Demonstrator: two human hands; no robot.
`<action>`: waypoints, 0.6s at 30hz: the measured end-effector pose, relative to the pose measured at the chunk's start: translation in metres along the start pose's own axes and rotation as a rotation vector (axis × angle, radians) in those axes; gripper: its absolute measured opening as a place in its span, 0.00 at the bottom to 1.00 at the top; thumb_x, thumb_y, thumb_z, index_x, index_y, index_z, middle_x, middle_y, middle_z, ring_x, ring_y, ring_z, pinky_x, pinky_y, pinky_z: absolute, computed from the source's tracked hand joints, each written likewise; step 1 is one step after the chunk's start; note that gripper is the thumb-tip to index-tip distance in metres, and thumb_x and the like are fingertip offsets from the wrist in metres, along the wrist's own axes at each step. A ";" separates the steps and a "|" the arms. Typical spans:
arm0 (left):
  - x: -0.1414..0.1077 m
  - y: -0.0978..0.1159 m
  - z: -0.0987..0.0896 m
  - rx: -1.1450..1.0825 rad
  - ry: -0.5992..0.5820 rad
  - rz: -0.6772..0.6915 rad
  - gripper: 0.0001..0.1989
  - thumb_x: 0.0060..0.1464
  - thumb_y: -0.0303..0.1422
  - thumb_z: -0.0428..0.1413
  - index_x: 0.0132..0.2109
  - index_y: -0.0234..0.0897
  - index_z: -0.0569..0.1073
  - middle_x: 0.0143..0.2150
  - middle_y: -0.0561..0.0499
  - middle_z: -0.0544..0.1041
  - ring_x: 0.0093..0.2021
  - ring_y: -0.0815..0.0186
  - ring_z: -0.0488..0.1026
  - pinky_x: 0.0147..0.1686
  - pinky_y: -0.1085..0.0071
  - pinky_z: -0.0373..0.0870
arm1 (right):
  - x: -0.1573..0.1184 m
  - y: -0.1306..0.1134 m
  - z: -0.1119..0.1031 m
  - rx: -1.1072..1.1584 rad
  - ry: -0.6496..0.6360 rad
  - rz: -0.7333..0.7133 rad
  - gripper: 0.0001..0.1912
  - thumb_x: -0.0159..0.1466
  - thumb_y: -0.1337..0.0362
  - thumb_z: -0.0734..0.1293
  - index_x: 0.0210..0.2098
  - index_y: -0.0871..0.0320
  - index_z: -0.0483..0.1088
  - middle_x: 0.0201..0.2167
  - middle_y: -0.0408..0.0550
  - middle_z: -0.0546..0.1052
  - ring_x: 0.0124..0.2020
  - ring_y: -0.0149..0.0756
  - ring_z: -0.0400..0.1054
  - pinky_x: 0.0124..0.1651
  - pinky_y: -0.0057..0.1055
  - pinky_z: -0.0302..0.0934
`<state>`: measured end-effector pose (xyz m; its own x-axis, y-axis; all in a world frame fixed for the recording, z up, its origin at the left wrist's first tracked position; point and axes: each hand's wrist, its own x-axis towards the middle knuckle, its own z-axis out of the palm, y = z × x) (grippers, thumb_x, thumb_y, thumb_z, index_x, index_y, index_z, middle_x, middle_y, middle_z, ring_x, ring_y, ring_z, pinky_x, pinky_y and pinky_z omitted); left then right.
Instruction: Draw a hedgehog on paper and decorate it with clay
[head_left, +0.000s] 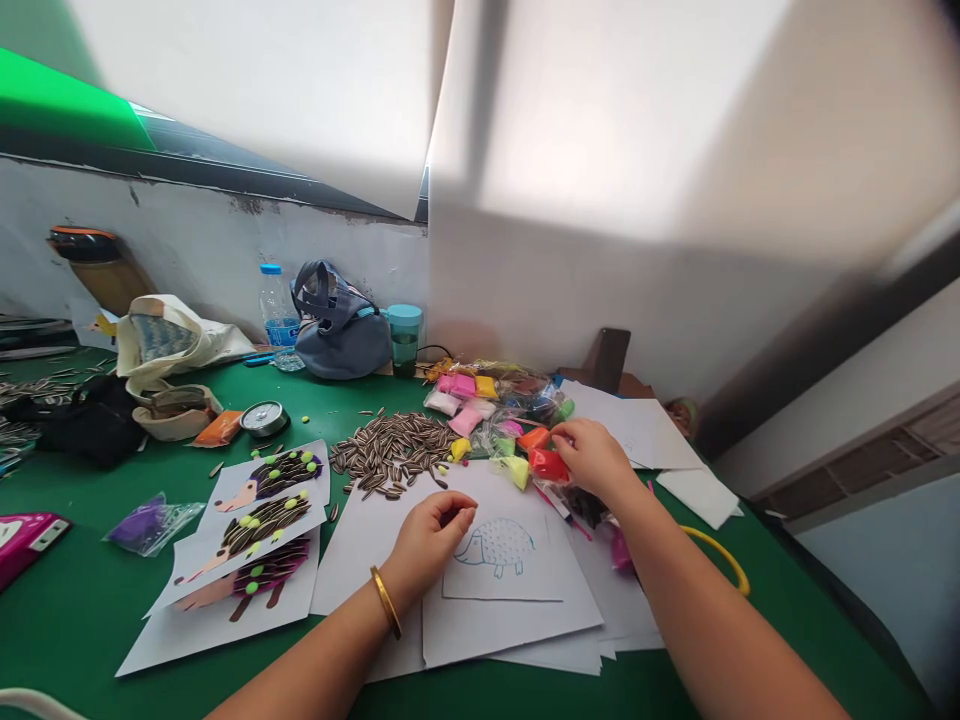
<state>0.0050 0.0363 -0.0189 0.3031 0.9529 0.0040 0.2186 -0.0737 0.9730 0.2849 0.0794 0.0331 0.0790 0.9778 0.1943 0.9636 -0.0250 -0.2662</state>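
My left hand, a gold bangle at its wrist, hovers over or rests on white paper with its fingers curled together. Whatever they hold, if anything, is hidden. Beside it lies a small sheet with a blue hedgehog drawing, on a larger white sheet. My right hand reaches into a heap of small plastic bags of coloured clay. Its thumb and fingers are closed at a bag of red clay. Close by are an orange-red bag and a pale yellow bag.
A pile of striped sunflower seeds lies behind the paper. At left are hedgehog pictures made with seeds, a purple clay bag and a round tin. A water bottle, blue bag and cup stand along the wall.
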 end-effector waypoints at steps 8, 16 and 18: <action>0.001 -0.001 0.001 -0.136 -0.002 -0.064 0.19 0.51 0.45 0.55 0.43 0.35 0.77 0.35 0.47 0.78 0.36 0.61 0.76 0.39 0.64 0.73 | -0.014 -0.024 -0.006 0.068 0.001 -0.093 0.14 0.66 0.63 0.59 0.40 0.52 0.77 0.39 0.46 0.78 0.43 0.39 0.69 0.42 0.31 0.59; -0.001 0.003 -0.002 -0.080 0.014 0.036 0.13 0.47 0.42 0.61 0.32 0.36 0.73 0.28 0.52 0.73 0.29 0.66 0.69 0.29 0.72 0.66 | -0.077 -0.045 0.008 0.238 0.072 -0.233 0.10 0.66 0.65 0.61 0.36 0.54 0.75 0.38 0.47 0.78 0.42 0.41 0.69 0.46 0.36 0.61; 0.000 0.001 -0.002 -0.059 0.029 0.061 0.12 0.50 0.42 0.59 0.34 0.36 0.75 0.30 0.50 0.75 0.31 0.65 0.71 0.32 0.70 0.68 | -0.090 -0.043 0.018 0.274 0.081 -0.253 0.10 0.66 0.66 0.61 0.36 0.55 0.75 0.37 0.48 0.78 0.41 0.41 0.69 0.46 0.38 0.61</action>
<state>0.0028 0.0367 -0.0175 0.2869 0.9554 0.0700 0.1452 -0.1156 0.9826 0.2319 -0.0036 0.0105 -0.1223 0.9260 0.3572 0.8520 0.2826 -0.4408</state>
